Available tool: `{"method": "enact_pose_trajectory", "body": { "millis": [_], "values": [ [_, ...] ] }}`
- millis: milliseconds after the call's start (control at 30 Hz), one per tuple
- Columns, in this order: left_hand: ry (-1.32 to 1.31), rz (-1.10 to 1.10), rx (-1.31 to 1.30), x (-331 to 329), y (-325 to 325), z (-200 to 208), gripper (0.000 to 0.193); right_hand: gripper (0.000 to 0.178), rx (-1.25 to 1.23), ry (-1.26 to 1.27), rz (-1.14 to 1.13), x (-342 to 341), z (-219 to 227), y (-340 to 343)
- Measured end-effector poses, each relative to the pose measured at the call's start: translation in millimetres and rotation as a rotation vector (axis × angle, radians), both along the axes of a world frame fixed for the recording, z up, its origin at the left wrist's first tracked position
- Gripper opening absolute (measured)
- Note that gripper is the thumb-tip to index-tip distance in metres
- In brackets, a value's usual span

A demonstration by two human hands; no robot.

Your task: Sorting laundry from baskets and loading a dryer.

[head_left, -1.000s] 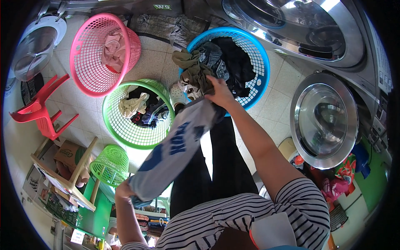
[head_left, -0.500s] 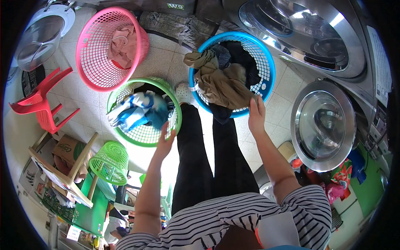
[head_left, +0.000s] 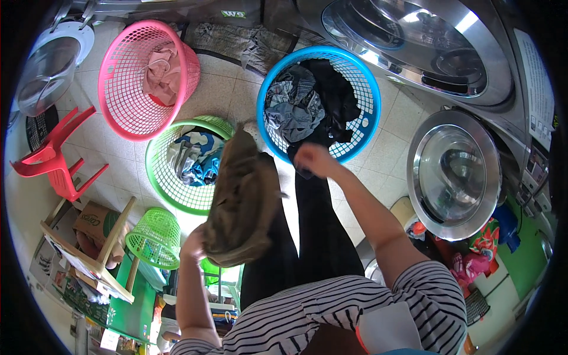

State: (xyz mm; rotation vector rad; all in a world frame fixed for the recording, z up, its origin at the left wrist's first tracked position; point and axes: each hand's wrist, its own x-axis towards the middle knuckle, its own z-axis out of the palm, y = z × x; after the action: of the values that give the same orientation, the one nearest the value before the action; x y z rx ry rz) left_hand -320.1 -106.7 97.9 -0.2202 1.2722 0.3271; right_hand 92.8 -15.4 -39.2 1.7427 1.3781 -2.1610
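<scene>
A blue basket [head_left: 364,97] stands ahead, with a pink basket [head_left: 127,94] and a green basket [head_left: 158,160] to its left; a brown garment [head_left: 242,204] hangs in front of the green basket's right side; grey and black clothes [head_left: 296,109] lie in the blue one. The left hand [head_left: 194,243] grasps the garment's near end; the right hand [head_left: 318,160], blurred, is at the blue basket's near rim, its grip impossible to tell.

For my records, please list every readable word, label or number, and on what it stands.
Wording is not copied here; only places are given.
Cardboard box: printed word.
Green-and-white label on the dark panel: short marking.
White sheet at right: too small to read.
Brown garment: none visible.
</scene>
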Motion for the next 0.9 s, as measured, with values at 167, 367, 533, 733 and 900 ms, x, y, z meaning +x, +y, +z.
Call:
{"method": "enact_pose_trajectory", "body": {
  "millis": [167, 367, 533, 733, 900],
  "values": [
    [0.524, -0.585, 0.274, -78, -29, -24, 0.036, 0.059, 0.298, -0.576, -0.027, 12, -115, 48],
    [0.775, -0.740, 0.869, 43, -12, -105, 0.043, 0.037, 0.419, -0.746, -0.020, 50, -154, 79],
    [0.251, -0.606, 0.671, 169, 7, -118, 0.039, 0.011, 0.716, -0.553, -0.393, 33, -52, 76],
    [-0.351, 0.342, 0.142, 257, 105, -84, 0.076, 0.016, 0.541, -0.037, -0.199, 11, 132, 7],
    [-0.091, 0.126, 0.322, 265, 131, -88, 0.027, 0.007, -0.137, 0.640, -0.171, 9, 186, -24]
  ]
}}
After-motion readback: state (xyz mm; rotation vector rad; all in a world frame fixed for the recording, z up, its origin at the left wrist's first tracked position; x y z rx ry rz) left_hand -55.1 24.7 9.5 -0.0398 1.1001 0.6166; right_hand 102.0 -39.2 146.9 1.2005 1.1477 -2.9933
